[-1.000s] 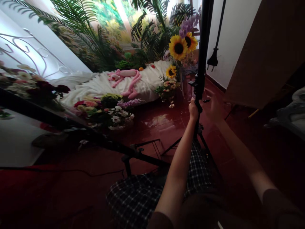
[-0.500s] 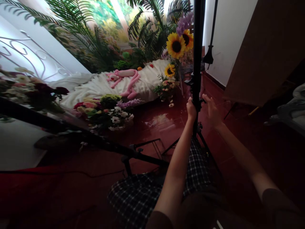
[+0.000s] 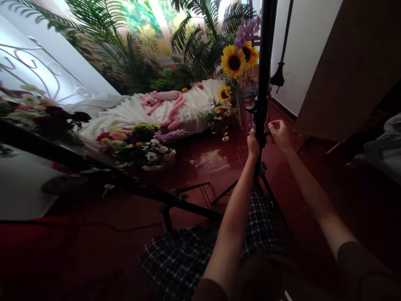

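A black upright stand (image 3: 265, 75) rises in front of me, its spread legs reaching the floor. My left hand (image 3: 253, 144) is wrapped round its pole just below a clamp collar. On the pole's right side, a small black knob (image 3: 267, 133) sticks out at the same height. The curled fingers of my right hand (image 3: 280, 136) pinch at the outer end of this knob; the fingertips partly hide the contact. A black power plug (image 3: 277, 75) hangs on its cable to the right of the pole, above my right hand.
Another black pole (image 3: 138, 186) slants across the left. Beyond are flower bunches (image 3: 153, 152), a white cloth (image 3: 200, 108) with a pink plush toy (image 3: 171, 106), sunflowers (image 3: 233, 62) and palm fronds. A brown panel (image 3: 326, 75) leans at right. A cable crosses the red floor (image 3: 200, 167).
My right hand's fingers, stretched out before, have curled in and closed at the knob. My left hand keeps its hold on the pole. The stand appears slightly farther right.
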Demonstrator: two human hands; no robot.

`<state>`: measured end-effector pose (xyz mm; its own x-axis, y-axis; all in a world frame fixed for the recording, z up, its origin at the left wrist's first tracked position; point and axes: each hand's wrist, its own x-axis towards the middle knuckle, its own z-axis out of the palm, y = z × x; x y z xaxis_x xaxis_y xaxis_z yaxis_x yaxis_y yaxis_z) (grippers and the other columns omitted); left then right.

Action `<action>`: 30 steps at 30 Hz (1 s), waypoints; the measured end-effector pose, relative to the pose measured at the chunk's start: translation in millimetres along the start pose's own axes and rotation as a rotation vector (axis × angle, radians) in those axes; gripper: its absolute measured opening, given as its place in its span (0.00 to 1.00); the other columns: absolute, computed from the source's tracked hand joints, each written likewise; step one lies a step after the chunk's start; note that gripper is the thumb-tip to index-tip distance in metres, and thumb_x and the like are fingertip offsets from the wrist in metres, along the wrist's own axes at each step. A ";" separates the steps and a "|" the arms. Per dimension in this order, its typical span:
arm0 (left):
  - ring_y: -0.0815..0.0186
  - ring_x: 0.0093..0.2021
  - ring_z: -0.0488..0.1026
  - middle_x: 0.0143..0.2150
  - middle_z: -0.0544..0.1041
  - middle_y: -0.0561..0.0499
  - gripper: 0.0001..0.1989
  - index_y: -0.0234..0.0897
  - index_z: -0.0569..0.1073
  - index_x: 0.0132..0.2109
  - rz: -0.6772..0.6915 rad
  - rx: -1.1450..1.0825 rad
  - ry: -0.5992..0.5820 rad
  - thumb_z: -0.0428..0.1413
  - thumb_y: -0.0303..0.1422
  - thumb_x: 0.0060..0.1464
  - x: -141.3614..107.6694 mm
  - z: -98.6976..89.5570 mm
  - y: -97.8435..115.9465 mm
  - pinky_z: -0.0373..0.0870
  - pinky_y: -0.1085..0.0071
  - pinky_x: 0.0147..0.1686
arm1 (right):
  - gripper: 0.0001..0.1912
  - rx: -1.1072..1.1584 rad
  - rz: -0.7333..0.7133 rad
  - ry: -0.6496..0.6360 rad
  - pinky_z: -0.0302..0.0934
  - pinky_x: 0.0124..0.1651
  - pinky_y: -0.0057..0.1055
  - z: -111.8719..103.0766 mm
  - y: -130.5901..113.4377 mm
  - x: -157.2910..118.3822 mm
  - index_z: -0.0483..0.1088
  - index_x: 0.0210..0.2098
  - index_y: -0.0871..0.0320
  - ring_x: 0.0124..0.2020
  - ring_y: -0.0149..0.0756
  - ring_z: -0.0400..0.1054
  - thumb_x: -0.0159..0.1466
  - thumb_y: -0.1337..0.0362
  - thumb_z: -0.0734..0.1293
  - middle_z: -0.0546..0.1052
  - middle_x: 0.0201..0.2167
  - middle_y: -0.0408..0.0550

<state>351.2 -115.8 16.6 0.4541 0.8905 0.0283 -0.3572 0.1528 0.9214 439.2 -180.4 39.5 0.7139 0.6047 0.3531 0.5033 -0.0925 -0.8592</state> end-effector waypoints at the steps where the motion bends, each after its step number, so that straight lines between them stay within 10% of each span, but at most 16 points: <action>1: 0.74 0.15 0.62 0.16 0.66 0.54 0.26 0.36 0.64 0.23 -0.010 -0.003 0.001 0.40 0.42 0.69 -1.3 0.4 1.5 0.58 0.77 0.19 | 0.06 -0.003 0.072 -0.023 0.56 0.20 0.26 -1.9 -2.2 4.3 0.65 0.42 0.58 0.18 0.27 0.63 0.68 0.63 0.64 0.73 0.28 0.45; 6: 0.74 0.15 0.61 0.15 0.65 0.54 0.26 0.36 0.64 0.23 -0.012 -0.021 -0.016 0.40 0.36 0.70 -3.5 0.4 3.6 0.57 0.77 0.19 | 0.05 0.034 0.275 -0.173 0.53 0.16 0.24 -9.8 -10.4 17.8 0.69 0.32 0.60 0.14 0.24 0.58 0.61 0.68 0.70 0.71 0.21 0.41; 14: 0.74 0.15 0.59 0.15 0.63 0.57 0.25 0.36 0.63 0.23 0.024 0.010 0.004 0.41 0.38 0.69 3.9 -1.9 -3.9 0.56 0.76 0.19 | 0.19 0.177 0.012 -0.092 0.56 0.23 0.25 -10.4 1.8 -13.7 0.69 0.32 0.56 0.19 0.27 0.62 0.68 0.48 0.63 0.72 0.22 0.41; 21: 0.74 0.15 0.61 0.14 0.64 0.55 0.26 0.35 0.66 0.24 -0.030 0.021 -0.012 0.38 0.35 0.69 -4.0 0.6 5.9 0.57 0.77 0.19 | 0.23 0.001 -0.248 0.215 0.61 0.42 0.30 18.5 19.5 -25.0 0.69 0.34 0.55 0.34 0.34 0.69 0.74 0.54 0.49 0.75 0.31 0.47; 30: 0.71 0.18 0.65 0.17 0.67 0.53 0.29 0.35 0.68 0.24 -0.014 0.091 -0.055 0.38 0.44 0.68 -4.0 -6.3 -5.0 0.63 0.75 0.23 | 0.26 -0.041 0.010 0.277 0.52 0.31 0.31 34.1 15.3 2.9 0.51 0.19 0.52 0.22 0.31 0.55 0.75 0.55 0.48 0.58 0.15 0.40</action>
<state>346.1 -117.4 9.5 0.5036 0.8633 0.0341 -0.2760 0.1233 0.9532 432.4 -153.1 14.8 0.8220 0.3649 0.4372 0.5106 -0.1323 -0.8496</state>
